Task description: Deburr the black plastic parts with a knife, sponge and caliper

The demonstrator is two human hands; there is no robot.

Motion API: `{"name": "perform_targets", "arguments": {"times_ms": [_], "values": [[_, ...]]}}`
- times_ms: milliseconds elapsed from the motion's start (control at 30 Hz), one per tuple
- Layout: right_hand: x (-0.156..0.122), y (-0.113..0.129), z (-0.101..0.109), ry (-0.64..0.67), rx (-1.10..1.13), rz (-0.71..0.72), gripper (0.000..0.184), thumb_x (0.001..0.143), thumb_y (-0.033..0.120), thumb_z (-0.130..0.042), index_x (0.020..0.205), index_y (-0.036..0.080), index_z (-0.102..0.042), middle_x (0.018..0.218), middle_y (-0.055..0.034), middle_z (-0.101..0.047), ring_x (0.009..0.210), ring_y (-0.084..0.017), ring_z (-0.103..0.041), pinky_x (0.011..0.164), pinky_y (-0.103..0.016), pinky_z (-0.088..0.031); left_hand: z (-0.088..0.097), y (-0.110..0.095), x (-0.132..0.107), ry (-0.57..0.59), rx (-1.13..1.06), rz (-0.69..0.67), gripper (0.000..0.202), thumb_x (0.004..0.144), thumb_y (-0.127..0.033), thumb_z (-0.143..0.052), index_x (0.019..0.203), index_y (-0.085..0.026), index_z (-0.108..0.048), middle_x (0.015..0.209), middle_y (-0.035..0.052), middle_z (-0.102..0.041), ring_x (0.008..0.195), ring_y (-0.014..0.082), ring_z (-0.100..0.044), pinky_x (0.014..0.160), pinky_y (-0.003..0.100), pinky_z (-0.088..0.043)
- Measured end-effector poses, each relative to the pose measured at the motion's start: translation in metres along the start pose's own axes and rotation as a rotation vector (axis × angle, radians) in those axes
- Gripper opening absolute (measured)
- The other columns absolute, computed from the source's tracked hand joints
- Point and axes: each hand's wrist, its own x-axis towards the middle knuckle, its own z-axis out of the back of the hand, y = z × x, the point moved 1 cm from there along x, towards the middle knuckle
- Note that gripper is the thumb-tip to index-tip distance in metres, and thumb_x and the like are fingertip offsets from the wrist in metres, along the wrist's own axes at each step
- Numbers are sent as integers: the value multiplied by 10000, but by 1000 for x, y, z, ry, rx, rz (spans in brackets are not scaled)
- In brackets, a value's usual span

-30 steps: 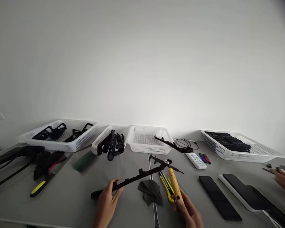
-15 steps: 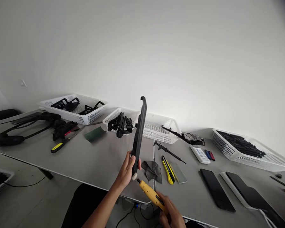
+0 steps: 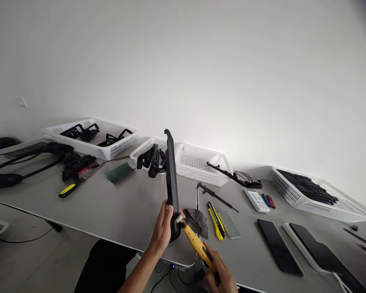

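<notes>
My left hand point(image 3: 163, 228) is closed round the lower part of a long black plastic part point(image 3: 172, 179), which stands nearly upright above the table edge and has a small hook at its top. In my right hand point(image 3: 219, 270) is a yellow rotary tool point(image 3: 198, 248), gripped by its rear half. Its pale polishing tip point(image 3: 179, 218) meets the right side of the black part, near my left fingers. Behind the tool a crumpled dark cloth point(image 3: 197, 221) lies on the table.
A yellow utility knife point(image 3: 216, 221), a caliper point(image 3: 218, 196) and a black phone point(image 3: 279, 246) lie to the right. White baskets point(image 3: 201, 173) line the wall, several with black parts. A green sheet point(image 3: 120, 173) and a yellow-black handled file point(image 3: 71, 188) lie left.
The black part has shifted left and now leans the other way, its lower end showing below my left hand. The tool's tip has moved up along the part's right side.
</notes>
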Motion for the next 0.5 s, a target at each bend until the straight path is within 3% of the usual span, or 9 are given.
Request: {"name": "perform_targets", "arguments": {"times_ms": [100, 200, 367, 500], "values": [[1, -4, -3, -9, 3, 6, 505, 992, 286, -512, 1462, 202, -675, 1228, -121, -764, 956, -240, -765, 727, -230, -583, -4, 2, -4, -12, 52, 24, 560, 1001, -764, -463, 1112, -235, -610, 910, 53, -715, 734, 218, -696, 634, 312, -563], [4, -4, -4, -27, -1, -15, 497, 1018, 316, -496, 1470, 206, -670, 1256, -123, -761, 972, -240, -768, 736, -233, -586, -8, 7, -10, -1, 62, 114, 609, 992, -780, -456, 1230, -234, -583, 785, 8, -684, 563, 197, -667, 507, 291, -517], [12, 6, -5, -73, 31, -69, 494, 1030, 385, -513, 1450, 197, -695, 1210, -133, -781, 958, -250, -772, 813, -274, -609, -10, 11, -15, 57, 74, 169, 656, 1024, -758, -399, 1354, -205, -522, 657, -25, -652, 459, 185, -619, 494, 301, -543], [27, 20, -2, -92, 63, -114, 512, 1008, 378, -548, 1444, 158, -703, 1319, -152, -759, 1143, -277, -750, 892, -279, -606, -9, 8, -14, 146, 146, 176, 693, 1014, -755, -437, 1441, -211, -482, 626, -35, -625, 458, 187, -589, 490, 296, -528]]}}
